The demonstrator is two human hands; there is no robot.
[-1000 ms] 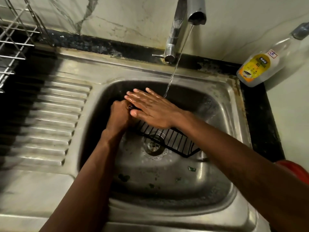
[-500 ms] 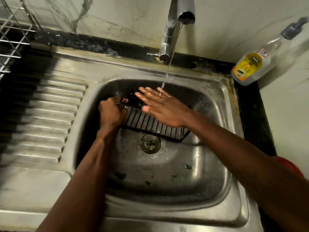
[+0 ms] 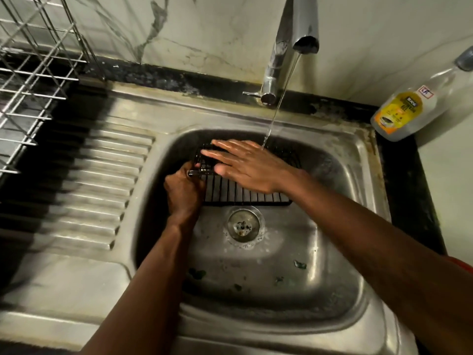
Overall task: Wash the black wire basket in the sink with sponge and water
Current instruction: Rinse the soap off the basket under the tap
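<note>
The black wire basket sits in the far part of the sink, just beyond the drain. The left hand holds its left edge, grip curled round the wire. The right hand lies flat on top of it, fingers straight and spread. Water from the tap lands by the right hand's far edge. A bottle leans at the far right.

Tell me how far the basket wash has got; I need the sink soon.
Done: the black wire basket is in the sink under the running tap. In hand: the left hand grips its corner while the right hand lies flat on it. Left: no sponge is in view, so sponge scrubbing may remain.
</note>
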